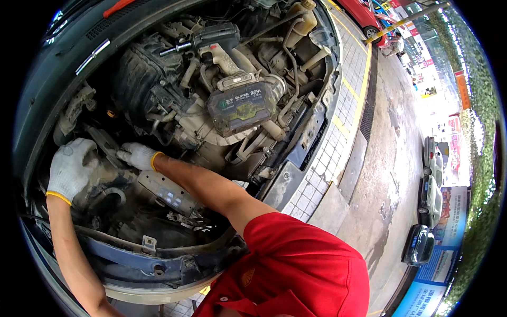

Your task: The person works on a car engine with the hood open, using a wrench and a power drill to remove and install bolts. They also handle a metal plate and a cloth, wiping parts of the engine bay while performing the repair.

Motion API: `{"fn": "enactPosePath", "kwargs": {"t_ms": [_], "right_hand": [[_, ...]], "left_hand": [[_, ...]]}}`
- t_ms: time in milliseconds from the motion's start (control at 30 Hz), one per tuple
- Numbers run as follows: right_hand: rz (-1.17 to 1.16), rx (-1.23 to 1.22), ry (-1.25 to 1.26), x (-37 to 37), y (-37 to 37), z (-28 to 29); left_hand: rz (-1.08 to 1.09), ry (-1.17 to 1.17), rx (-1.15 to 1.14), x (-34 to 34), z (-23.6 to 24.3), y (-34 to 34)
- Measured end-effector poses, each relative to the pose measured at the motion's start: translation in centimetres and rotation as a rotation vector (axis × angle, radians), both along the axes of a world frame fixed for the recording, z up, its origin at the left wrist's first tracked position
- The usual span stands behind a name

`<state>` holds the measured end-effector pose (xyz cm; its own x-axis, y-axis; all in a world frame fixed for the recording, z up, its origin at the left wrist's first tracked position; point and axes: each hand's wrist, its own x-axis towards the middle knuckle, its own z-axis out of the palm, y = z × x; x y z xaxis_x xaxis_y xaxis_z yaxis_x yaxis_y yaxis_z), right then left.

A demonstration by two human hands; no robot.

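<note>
I look down into an open car engine bay (158, 100). My left hand (70, 168), in a white knit glove with a yellow cuff, rests spread on a dirty metal part at the bay's left side. My right hand (137, 156), gloved the same way, reaches in beside it and closes on a dark metal bracket or tool (108, 143) deep in the bay; what exactly it grips is hard to make out. A cordless impact wrench (222, 47) with a large battery pack (242, 108) lies on top of the engine, untouched.
The bumperless front frame (153, 259) runs along the near edge. Hoses, a black intake cover (140, 74) and a coolant tank (303, 21) crowd the bay. Right of the car lie tiled pavement (327, 158), a drain grate and a street with parked cars (430, 201).
</note>
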<state>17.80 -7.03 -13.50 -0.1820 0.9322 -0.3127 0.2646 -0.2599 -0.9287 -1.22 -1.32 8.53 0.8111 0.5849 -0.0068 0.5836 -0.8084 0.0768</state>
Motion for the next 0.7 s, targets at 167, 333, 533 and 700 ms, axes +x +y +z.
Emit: {"fn": "enactPosePath", "kwargs": {"t_ms": [167,333,533,700], "right_hand": [[-0.084,0.118,-0.038,-0.2,0.0,-2.4],[-0.003,0.169,-0.295,-0.1,0.1,-4.8],[0.051,0.15,-0.202,-0.8,0.0,-2.4],[-0.158,0.005,0.216,-0.7,-0.2,-3.5]], "left_hand": [[0.015,0.051,-0.064,0.5,0.8,0.4],[-0.059,0.0,0.022,0.5,1.0,0.3],[-0.019,0.095,-0.013,-1.0,1.3,0.6],[0.009,0.125,0.038,-0.3,0.9,0.5]]}}
